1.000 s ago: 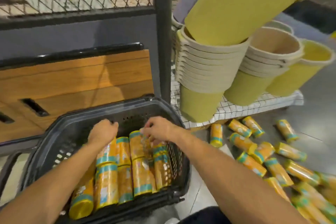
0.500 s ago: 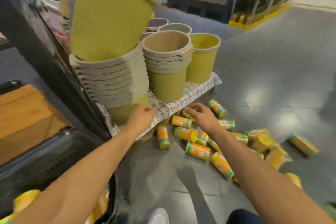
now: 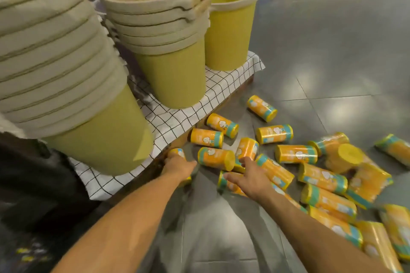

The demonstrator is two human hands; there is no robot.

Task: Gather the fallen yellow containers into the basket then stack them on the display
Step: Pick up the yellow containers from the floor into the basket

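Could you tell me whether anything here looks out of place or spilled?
Yes. Many yellow containers lie scattered on their sides over the floor beside the checked cloth, some piled on each other, not stacked. The left hand grips one; the right hand reaches, open, over another.

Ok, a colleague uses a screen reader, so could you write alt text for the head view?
Two bare hands reach down to yellow containers scattered on a grey floor: the left hand lies over one, the right hand hovers open above others. Stacked yellow bins stand on a checked cloth to the left.

Glossy film-wrapped containers (image 3: 274, 134), polished floor (image 3: 332, 62)
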